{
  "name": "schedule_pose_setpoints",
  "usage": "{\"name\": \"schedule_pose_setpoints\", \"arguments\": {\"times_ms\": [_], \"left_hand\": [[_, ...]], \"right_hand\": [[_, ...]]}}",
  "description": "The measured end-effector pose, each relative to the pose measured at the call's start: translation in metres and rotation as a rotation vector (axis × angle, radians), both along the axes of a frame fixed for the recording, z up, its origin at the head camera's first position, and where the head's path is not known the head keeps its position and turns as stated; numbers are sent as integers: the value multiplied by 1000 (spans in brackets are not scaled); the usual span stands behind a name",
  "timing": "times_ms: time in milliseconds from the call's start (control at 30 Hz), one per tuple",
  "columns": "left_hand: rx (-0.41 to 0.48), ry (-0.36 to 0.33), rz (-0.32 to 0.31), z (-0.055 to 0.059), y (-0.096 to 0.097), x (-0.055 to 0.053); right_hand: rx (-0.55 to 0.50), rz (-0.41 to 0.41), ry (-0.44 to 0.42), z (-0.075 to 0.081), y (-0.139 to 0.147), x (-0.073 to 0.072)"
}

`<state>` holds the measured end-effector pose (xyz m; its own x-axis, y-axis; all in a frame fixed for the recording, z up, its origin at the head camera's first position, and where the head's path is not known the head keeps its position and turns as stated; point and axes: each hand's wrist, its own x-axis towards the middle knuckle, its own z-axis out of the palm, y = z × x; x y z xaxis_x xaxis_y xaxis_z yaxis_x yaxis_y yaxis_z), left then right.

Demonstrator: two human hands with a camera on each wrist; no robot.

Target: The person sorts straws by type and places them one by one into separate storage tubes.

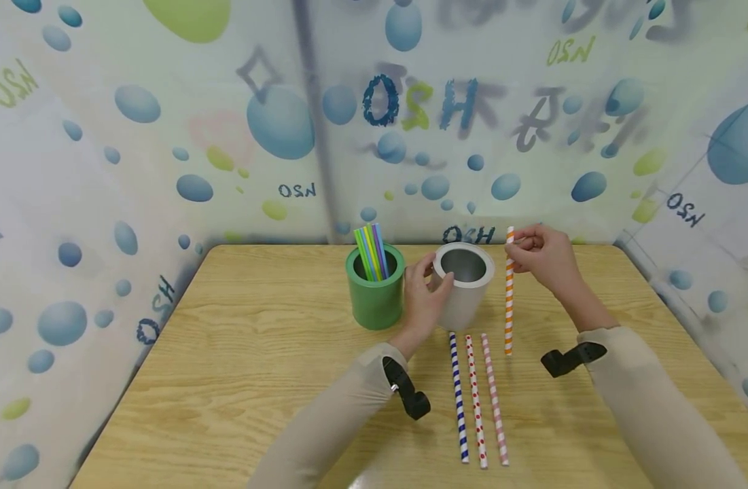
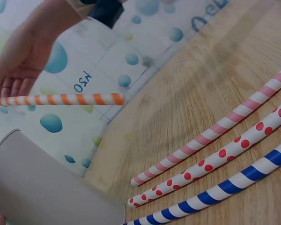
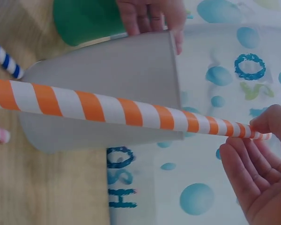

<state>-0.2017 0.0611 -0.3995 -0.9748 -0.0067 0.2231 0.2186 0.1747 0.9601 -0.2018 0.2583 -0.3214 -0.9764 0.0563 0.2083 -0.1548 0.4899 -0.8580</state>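
Note:
An orange-and-white striped paper straw hangs upright just right of the light grey cup. Its upper end is pinched between the thumb and fingers of my right hand; the right wrist view shows this pinch close to the straw's tip. My left hand grips the grey cup from its left side, thumb near the front of the rim. Nothing shows inside the cup's dark opening. On the table in front of it lie three paper straws: blue-striped, red-dotted and pink-striped.
A green cup stands left of my left hand, holding several bright green, yellow, blue and purple straws. The wooden table ends at a patterned wall covering at the back and sides.

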Motion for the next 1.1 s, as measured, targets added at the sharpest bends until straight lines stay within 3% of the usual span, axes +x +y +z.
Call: {"name": "schedule_pose_setpoints", "arguments": {"times_ms": [500, 867, 1100], "left_hand": [[13, -6, 13, 0, 1, -2], [6, -3, 13, 2, 1, 0], [-16, -27, 18, 3, 1, 1]], "right_hand": [[20, 1, 109, 51, -24, -33], [19, 13, 181, 87, -37, -50], [-14, 17, 189, 91, -48, -58]]}}
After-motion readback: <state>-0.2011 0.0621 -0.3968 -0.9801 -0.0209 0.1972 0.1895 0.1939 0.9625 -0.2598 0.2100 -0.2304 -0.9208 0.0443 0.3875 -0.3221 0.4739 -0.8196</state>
